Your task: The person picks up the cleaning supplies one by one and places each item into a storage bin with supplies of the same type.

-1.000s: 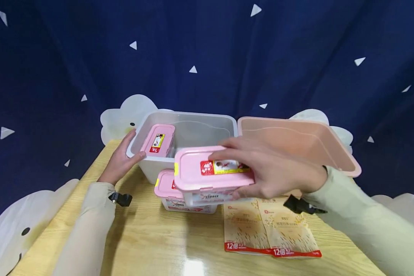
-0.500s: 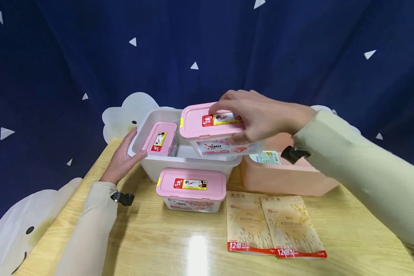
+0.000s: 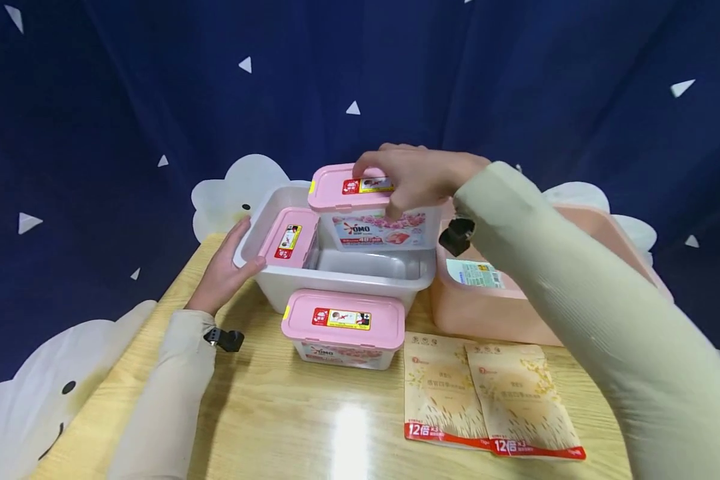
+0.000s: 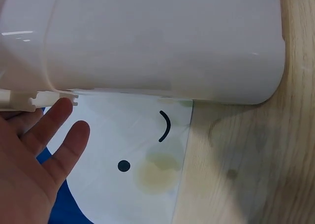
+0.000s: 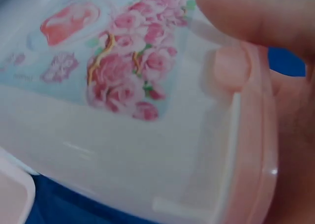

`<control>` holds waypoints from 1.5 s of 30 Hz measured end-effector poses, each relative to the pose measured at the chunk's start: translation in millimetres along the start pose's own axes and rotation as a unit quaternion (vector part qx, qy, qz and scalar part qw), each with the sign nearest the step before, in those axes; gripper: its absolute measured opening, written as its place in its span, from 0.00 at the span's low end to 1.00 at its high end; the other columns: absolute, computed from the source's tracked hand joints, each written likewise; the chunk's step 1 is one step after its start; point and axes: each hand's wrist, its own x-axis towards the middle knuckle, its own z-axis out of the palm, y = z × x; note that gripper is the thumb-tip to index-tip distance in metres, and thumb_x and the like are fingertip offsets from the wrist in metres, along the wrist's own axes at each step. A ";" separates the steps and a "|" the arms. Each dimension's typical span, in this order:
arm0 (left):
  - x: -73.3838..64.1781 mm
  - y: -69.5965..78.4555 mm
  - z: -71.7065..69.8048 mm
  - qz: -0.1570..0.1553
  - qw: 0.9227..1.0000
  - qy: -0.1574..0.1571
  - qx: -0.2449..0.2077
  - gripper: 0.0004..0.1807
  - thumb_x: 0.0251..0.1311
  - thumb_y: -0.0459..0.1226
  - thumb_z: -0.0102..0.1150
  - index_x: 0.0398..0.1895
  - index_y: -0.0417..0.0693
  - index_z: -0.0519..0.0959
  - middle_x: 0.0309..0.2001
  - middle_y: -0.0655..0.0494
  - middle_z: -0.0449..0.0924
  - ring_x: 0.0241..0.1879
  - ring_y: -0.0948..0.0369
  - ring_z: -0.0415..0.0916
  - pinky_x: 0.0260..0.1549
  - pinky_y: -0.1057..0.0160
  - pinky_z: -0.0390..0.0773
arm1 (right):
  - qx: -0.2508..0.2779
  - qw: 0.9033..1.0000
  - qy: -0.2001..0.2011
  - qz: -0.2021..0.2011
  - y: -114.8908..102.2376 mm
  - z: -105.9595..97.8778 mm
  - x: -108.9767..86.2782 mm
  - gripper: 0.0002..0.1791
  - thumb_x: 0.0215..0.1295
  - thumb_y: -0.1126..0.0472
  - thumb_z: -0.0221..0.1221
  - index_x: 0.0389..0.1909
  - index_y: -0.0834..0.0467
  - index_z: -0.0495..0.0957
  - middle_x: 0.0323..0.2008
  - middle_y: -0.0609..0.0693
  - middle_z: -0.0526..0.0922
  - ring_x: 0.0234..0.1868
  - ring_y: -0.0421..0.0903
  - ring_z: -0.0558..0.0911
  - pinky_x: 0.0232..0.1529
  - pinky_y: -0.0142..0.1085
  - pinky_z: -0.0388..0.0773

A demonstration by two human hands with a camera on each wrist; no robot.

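Left hand [image 3: 225, 270] at the near-left corner of a whitish-grey bin [image 3: 336, 283], smooth hard plastic with rounded corners; thumb over the rim, fingers extended and slightly spread along the outside, little finger free of the wall in the left wrist view. Inside, against the left end, a pink-lidded box [image 3: 291, 233], rectangular, lid up, long axis front to back. In front of the bin, on light wood-grain tabletop [image 3: 264, 427], a second lidded box [image 3: 342, 320], lid glossy pink, long axis left to right. Above the bin's middle and right, the held box [image 3: 384, 230]: same shape, translucent whitish walls, rose-print label facing the person, lid uppermost, yellow tab at its left end, long axis left to right, near parallel to the bin's long side. Cannot tell whether it touches the bin's back rim. Right hand [image 3: 411, 173] grips it from above toward the right end, fingers curled over the lid, thumb on the front face. Farther right, two flat tan pouches [image 3: 444, 393], red-banded at the near ends, edges overlapping; behind them a peach plastic bin [image 3: 486, 310], partly hidden by the sleeve.
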 end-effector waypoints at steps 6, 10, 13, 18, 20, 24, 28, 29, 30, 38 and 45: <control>-5.3 -1.7 -8.7 0.000 1.000 0.005 0.008 0.46 0.62 0.44 0.59 0.80 0.55 0.47 0.81 0.52 0.44 0.79 0.43 0.45 0.73 0.32 0.50 | 0.054 0.998 0.012 0.011 -1.2 14.3 27.5 0.43 0.52 0.58 0.66 0.69 0.39 0.61 0.67 0.49 0.65 0.65 0.53 0.63 0.66 0.55 0.69; -8.0 -5.8 -10.1 0.000 1.000 0.004 -0.002 0.46 0.63 0.43 0.59 0.80 0.55 0.47 0.81 0.51 0.44 0.78 0.42 0.47 0.72 0.31 0.52 | 0.062 0.998 0.017 0.016 4.3 31.4 39.4 0.44 0.50 0.58 0.68 0.70 0.39 0.62 0.67 0.49 0.65 0.66 0.53 0.62 0.68 0.56 0.67; -7.8 -8.0 -7.6 0.009 1.000 0.007 -0.004 0.45 0.62 0.42 0.59 0.80 0.53 0.48 0.81 0.50 0.45 0.78 0.42 0.47 0.73 0.32 0.52 | 0.058 0.998 0.022 0.025 10.7 40.9 43.2 0.44 0.49 0.59 0.68 0.70 0.40 0.62 0.67 0.50 0.66 0.65 0.53 0.63 0.67 0.55 0.67; -6.1 -5.4 -2.7 0.022 1.000 0.011 -0.003 0.45 0.61 0.42 0.60 0.80 0.52 0.50 0.81 0.51 0.46 0.78 0.43 0.47 0.73 0.33 0.50 | 0.062 0.997 0.023 0.041 18.6 49.3 46.5 0.44 0.50 0.58 0.68 0.70 0.41 0.62 0.65 0.51 0.67 0.64 0.53 0.65 0.64 0.55 0.72; -4.5 -3.1 -0.9 0.025 1.000 0.010 -0.005 0.45 0.62 0.43 0.60 0.80 0.52 0.50 0.81 0.52 0.46 0.79 0.44 0.46 0.74 0.34 0.50 | 0.065 0.997 0.019 0.048 20.2 51.3 47.9 0.44 0.51 0.57 0.68 0.71 0.40 0.62 0.65 0.51 0.67 0.64 0.53 0.66 0.64 0.55 0.73; -1.3 1.4 1.0 0.033 0.999 0.009 -0.012 0.45 0.62 0.44 0.60 0.80 0.53 0.50 0.81 0.52 0.46 0.78 0.44 0.47 0.74 0.34 0.51 | 0.067 0.996 0.013 0.061 22.1 54.6 52.1 0.44 0.51 0.58 0.69 0.71 0.41 0.61 0.66 0.51 0.66 0.64 0.52 0.65 0.65 0.54 0.72; -3.2 3.7 0.7 0.032 0.999 0.013 -0.015 0.45 0.62 0.43 0.60 0.80 0.52 0.50 0.81 0.51 0.46 0.78 0.44 0.49 0.73 0.34 0.52 | 0.060 0.996 0.007 0.072 21.4 59.0 58.4 0.44 0.51 0.58 0.69 0.71 0.41 0.62 0.67 0.51 0.66 0.64 0.53 0.65 0.67 0.54 0.70; -4.6 4.0 0.5 0.030 0.999 0.015 -0.015 0.45 0.61 0.43 0.60 0.79 0.52 0.51 0.81 0.51 0.47 0.78 0.44 0.48 0.73 0.34 0.52 | 0.057 0.996 0.003 0.074 21.3 60.2 60.2 0.44 0.51 0.58 0.69 0.71 0.40 0.62 0.67 0.51 0.66 0.65 0.53 0.64 0.67 0.55 0.69; -5.9 4.0 0.2 0.029 0.999 0.016 -0.014 0.45 0.61 0.43 0.60 0.79 0.51 0.51 0.81 0.51 0.47 0.78 0.43 0.48 0.73 0.33 0.52 | 0.054 0.996 0.000 0.075 21.2 61.3 62.0 0.45 0.51 0.58 0.69 0.71 0.40 0.62 0.67 0.51 0.66 0.65 0.54 0.64 0.68 0.55 0.67; -9.5 6.9 2.5 0.030 0.999 0.024 -0.006 0.45 0.61 0.42 0.59 0.79 0.50 0.51 0.81 0.51 0.47 0.78 0.44 0.48 0.73 0.33 0.52 | 0.076 0.992 0.006 0.099 38.1 67.7 74.5 0.47 0.49 0.58 0.71 0.72 0.39 0.63 0.68 0.52 0.66 0.65 0.55 0.66 0.67 0.56 0.68; -8.6 12.7 2.1 0.015 1.000 0.024 -0.012 0.46 0.58 0.42 0.61 0.79 0.57 0.51 0.81 0.59 0.46 0.78 0.47 0.48 0.72 0.31 0.52 | 0.083 0.992 0.019 0.096 49.8 77.1 83.2 0.47 0.48 0.59 0.72 0.71 0.39 0.63 0.67 0.54 0.66 0.66 0.55 0.64 0.71 0.56 0.61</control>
